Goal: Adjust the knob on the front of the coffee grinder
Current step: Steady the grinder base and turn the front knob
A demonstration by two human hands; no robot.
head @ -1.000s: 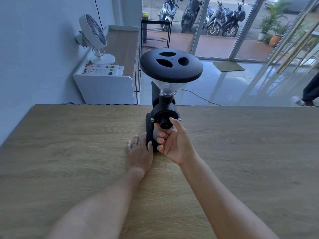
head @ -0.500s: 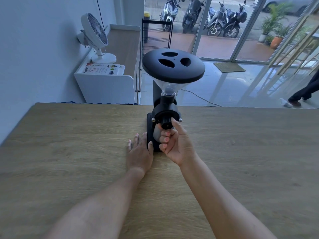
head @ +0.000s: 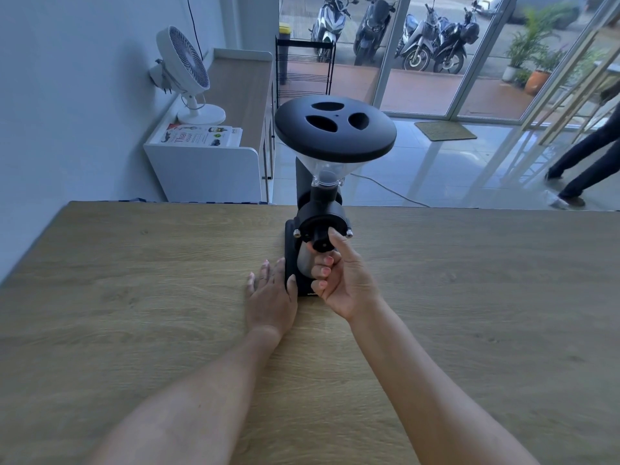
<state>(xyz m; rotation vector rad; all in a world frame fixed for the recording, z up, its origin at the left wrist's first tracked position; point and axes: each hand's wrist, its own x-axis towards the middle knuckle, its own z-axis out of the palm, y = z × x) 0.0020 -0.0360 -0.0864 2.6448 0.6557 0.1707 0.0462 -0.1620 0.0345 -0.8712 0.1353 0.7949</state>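
A black coffee grinder (head: 320, 216) stands upright near the far edge of the wooden table (head: 134, 297), with a clear hopper under a wide black lid (head: 335, 129). Its round black knob (head: 320, 241) faces me on the front. My right hand (head: 342, 280) pinches the knob between thumb and forefinger, the other fingers curled below it in front of a metal cup. My left hand (head: 270, 293) lies flat on the table, fingers apart, its thumb side pressed against the grinder's base.
Beyond the table's far edge are a white cabinet (head: 208, 166) with a fan (head: 184, 68) and a magazine, a black rack, glass doors and parked scooters. A person's legs (head: 583, 169) walk at the right. A cable runs over the floor.
My right hand's grip has shifted slightly on the knob, thumb now higher on it. The left hand stays put. The person at the right has walked further into view.
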